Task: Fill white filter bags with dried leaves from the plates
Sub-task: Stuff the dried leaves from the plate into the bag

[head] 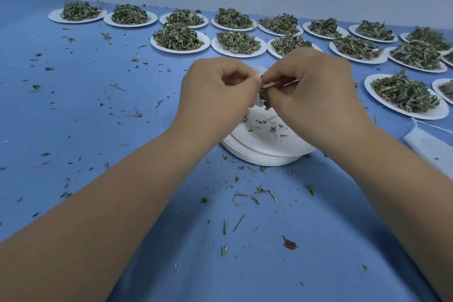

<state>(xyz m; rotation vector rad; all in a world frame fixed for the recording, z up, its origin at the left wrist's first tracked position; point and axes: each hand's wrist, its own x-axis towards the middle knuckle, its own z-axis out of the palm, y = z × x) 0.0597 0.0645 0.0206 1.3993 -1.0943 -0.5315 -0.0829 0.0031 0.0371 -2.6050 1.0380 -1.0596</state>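
My left hand (215,95) and my right hand (316,98) meet above a stack of white paper plates (264,152) at the middle of the blue table. The left hand's curled fingers pinch a white filter bag (259,71), mostly hidden behind the hand. The right hand pinches a small clump of dried leaves (266,95) at the bag's mouth. A few crumbs lie on the top plate. Several white plates heaped with dried leaves (180,38) stand in rows at the back and right.
A pile of flat white filter bags (431,144) lies at the right edge, beside a heaped plate (404,95). Loose leaf bits (245,197) are scattered over the blue cloth, thickest just in front of the plate stack.
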